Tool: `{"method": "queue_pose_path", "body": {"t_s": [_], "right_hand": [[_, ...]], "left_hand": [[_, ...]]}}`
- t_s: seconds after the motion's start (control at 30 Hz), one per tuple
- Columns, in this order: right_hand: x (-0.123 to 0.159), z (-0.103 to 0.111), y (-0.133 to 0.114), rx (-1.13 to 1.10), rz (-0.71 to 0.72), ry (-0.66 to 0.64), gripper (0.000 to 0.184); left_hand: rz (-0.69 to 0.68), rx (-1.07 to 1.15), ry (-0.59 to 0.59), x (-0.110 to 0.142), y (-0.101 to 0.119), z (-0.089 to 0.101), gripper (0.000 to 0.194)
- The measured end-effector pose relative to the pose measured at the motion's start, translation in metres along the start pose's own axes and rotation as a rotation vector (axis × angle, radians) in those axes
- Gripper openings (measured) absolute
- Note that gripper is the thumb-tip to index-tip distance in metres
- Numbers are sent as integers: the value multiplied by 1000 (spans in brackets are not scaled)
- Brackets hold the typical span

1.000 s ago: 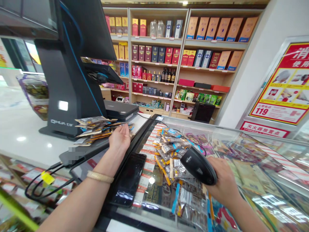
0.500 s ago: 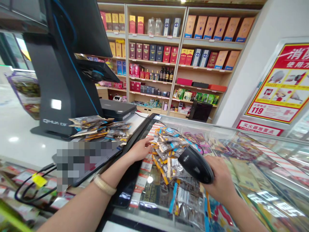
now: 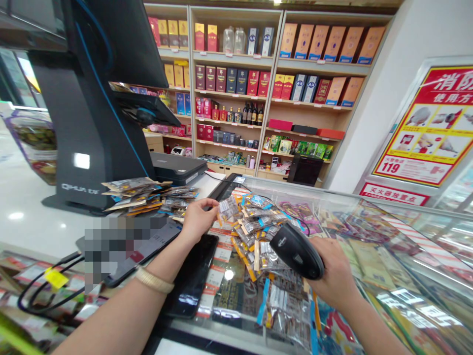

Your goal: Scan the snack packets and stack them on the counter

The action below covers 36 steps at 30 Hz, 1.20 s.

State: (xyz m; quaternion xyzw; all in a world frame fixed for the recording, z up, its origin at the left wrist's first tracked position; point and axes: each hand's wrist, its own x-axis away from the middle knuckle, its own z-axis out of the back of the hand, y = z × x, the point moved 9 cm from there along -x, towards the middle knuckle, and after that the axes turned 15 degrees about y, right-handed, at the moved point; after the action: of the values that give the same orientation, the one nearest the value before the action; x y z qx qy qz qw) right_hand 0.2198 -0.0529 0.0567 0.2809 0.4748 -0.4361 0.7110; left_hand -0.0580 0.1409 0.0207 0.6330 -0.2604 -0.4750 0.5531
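Between the pinched fingertips of my left hand (image 3: pixel 201 217) is a small snack packet (image 3: pixel 228 209), clear with an orange edge, at the left side of a heap of similar packets (image 3: pixel 254 222) on the glass counter. My right hand (image 3: pixel 334 271) is wrapped round a black barcode scanner (image 3: pixel 297 251), its head over the heap and pointing left. More packets (image 3: pixel 288 310) lie below the scanner, nearer me. Another pile of packets (image 3: pixel 142 195) rests on the white counter to the left. The palm side of my right hand is hidden.
A black point-of-sale terminal (image 3: pixel 88 128) stands at left, with a phone-like tablet (image 3: pixel 194 276) flat under my left forearm. The scanner's cable runs across the glass counter (image 3: pixel 369 202). Shelves (image 3: pixel 229 59) of boxes and bottles line the back wall.
My left hand has moved left and slightly up from the heap, drawing one packet with it. My right hand stays almost where it was with the scanner.
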Motion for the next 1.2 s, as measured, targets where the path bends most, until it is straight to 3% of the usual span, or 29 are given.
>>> {"method": "queue_pose_path", "body": {"t_s": [0.27, 0.57, 0.8, 1.07, 1.13, 1.2], "right_hand": [[0, 1, 0, 11, -4, 6, 23], [1, -3, 0, 3, -17, -49, 19], [1, -8, -2, -4, -26, -94, 23], [0, -6, -4, 6, 5, -70, 23], [2, -4, -2, 9, 14, -60, 24], [3, -3, 1, 11, 16, -45, 23]], "left_hand": [[-24, 260, 58, 3, 22, 8, 27], [-201, 173, -242, 27, 43, -17, 25], [-187, 178, -279, 36, 51, -18, 23], [-160, 197, -233, 31, 46, -17, 25], [-91, 188, -150, 23, 36, -12, 29], [7, 237, 10, 9, 24, 2, 35]]}}
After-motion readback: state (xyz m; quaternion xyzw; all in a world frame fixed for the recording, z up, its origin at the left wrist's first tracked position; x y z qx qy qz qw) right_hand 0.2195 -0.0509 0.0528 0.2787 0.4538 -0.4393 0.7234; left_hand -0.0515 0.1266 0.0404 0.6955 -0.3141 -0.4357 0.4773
